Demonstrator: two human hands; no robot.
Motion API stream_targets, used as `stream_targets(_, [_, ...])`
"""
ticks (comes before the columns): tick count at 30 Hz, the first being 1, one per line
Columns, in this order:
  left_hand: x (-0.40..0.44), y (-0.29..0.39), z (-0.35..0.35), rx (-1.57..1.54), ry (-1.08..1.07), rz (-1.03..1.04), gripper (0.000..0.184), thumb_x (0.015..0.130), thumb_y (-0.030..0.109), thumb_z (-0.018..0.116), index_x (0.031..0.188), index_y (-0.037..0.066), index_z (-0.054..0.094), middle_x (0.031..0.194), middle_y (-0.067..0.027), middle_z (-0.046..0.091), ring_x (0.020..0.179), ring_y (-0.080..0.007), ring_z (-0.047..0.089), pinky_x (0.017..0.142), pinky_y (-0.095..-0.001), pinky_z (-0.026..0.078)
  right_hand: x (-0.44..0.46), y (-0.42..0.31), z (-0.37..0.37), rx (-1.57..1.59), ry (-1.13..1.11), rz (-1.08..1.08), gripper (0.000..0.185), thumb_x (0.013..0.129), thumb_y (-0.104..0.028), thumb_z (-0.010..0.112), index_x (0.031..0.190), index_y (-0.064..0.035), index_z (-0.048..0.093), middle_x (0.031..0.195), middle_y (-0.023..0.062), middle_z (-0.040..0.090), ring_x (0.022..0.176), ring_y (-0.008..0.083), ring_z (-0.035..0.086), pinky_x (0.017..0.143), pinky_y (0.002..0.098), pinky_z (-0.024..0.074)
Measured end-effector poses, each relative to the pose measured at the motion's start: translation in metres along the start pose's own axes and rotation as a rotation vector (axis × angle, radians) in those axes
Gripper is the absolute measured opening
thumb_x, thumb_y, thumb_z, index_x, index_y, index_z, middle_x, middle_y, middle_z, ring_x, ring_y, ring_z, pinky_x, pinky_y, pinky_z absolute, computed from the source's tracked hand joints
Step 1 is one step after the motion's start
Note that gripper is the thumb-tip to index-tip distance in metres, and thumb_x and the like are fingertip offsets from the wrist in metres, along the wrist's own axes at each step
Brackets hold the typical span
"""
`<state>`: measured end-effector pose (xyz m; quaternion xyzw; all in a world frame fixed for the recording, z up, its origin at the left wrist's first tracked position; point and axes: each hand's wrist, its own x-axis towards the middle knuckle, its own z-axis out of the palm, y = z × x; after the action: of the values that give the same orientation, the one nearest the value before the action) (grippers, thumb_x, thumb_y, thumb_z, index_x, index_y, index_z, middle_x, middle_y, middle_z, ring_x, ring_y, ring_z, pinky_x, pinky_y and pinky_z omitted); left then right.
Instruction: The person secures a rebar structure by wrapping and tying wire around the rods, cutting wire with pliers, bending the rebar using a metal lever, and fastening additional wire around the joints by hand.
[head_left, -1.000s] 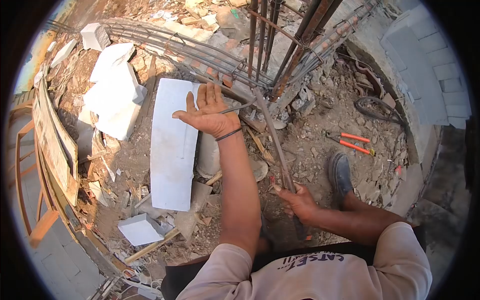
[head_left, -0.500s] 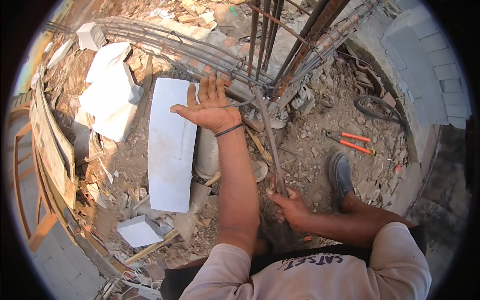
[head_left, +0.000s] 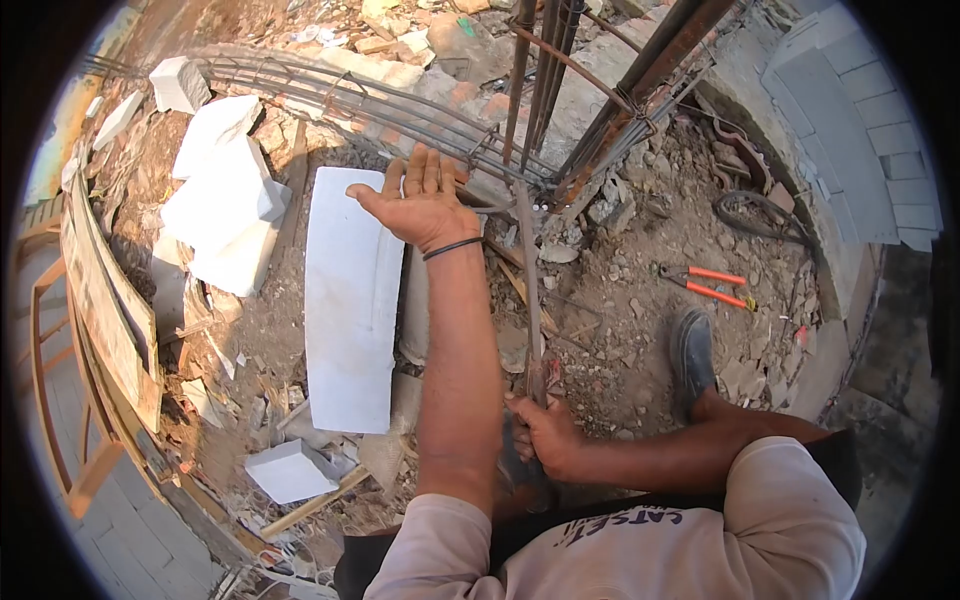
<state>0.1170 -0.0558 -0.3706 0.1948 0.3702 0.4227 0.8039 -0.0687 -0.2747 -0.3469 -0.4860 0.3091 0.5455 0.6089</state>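
My left hand (head_left: 425, 205) is open, palm up with the fingers spread, over the upper right edge of a long white block (head_left: 350, 300). A thin rod shows beside its wrist and reaches the top of a long metal bar (head_left: 529, 270); how the two join is unclear. My right hand (head_left: 545, 430) is closed round the lower end of that bar, which stands nearly upright in view. Just beyond the bar's top rise vertical rusty rebars (head_left: 540, 80).
Orange-handled pliers (head_left: 715, 285) lie on the rubble right of the bar, near my shoe (head_left: 692, 360). Broken white blocks (head_left: 225, 200) and wooden boards (head_left: 110, 300) are at the left. A horizontal rebar cage (head_left: 350, 95) crosses behind. A coiled hose (head_left: 760, 220) lies at the right.
My right hand has moved left and slightly down with the bar's lower end, so the bar stands more upright. My left hand has shifted slightly and stays open.
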Motion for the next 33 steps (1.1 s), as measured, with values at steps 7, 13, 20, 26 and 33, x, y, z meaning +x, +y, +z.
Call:
stream_targets(7, [0.009, 0.002, 0.007, 0.049, 0.023, -0.052, 0.097, 0.095, 0.073, 0.038, 0.142, -0.012, 0.03, 0.118, -0.0251, 0.054, 0.11, -0.0355, 0.058, 0.102, -0.0502, 0.047, 0.015, 0.013, 0.022, -0.036, 0.109, 0.018, 0.028, 0.096, -0.023, 0.064, 0.072, -0.0123, 0.052, 0.056, -0.0017, 0.046, 0.043, 0.0102, 0.04, 0.041, 0.0287, 0.0314])
stream_targets(13, [0.012, 0.001, 0.004, 0.031, 0.013, -0.063, 0.095, 0.095, 0.071, 0.041, 0.141, -0.012, 0.032, 0.113, -0.0236, 0.057, 0.107, -0.0345, 0.06, 0.099, -0.0492, 0.049, 0.03, 0.023, 0.013, -0.101, 0.118, -0.076, 0.032, 0.095, -0.024, 0.067, 0.07, -0.0121, 0.052, 0.055, -0.0015, 0.047, 0.043, 0.0103, 0.043, 0.04, 0.03, 0.0338])
stream_targets(20, [0.008, 0.001, -0.009, -0.004, 0.02, -0.074, 0.094, 0.095, 0.071, 0.041, 0.137, -0.012, 0.038, 0.115, -0.0229, 0.058, 0.105, -0.0332, 0.061, 0.097, -0.0484, 0.051, 0.048, 0.006, -0.065, -0.57, 0.049, -0.18, 0.04, 0.097, -0.045, 0.064, 0.081, -0.0086, 0.06, 0.065, -0.0017, 0.055, 0.055, 0.0082, 0.052, 0.047, 0.0291, 0.0387])
stream_targets(26, [0.004, 0.002, -0.008, -0.012, 0.021, -0.054, 0.093, 0.096, 0.071, 0.04, 0.136, -0.013, 0.039, 0.121, -0.022, 0.059, 0.108, -0.0329, 0.06, 0.099, -0.0477, 0.05, 0.033, -0.033, -0.108, -0.662, 0.042, -0.435, 0.05, 0.104, -0.051, 0.049, 0.084, -0.0057, 0.055, 0.068, -0.0014, 0.048, 0.06, 0.0086, 0.044, 0.055, 0.0319, 0.0386])
stream_targets(33, [0.01, 0.001, -0.008, -0.014, 0.056, -0.124, 0.089, 0.099, 0.065, 0.033, 0.141, -0.013, 0.034, 0.128, -0.0258, 0.056, 0.119, -0.0366, 0.055, 0.103, -0.0493, 0.047, -0.007, -0.074, -0.128, -0.851, 0.158, -0.417, 0.056, 0.103, -0.055, 0.048, 0.081, -0.0036, 0.052, 0.067, 0.0017, 0.042, 0.065, 0.0119, 0.042, 0.058, 0.0351, 0.0384])
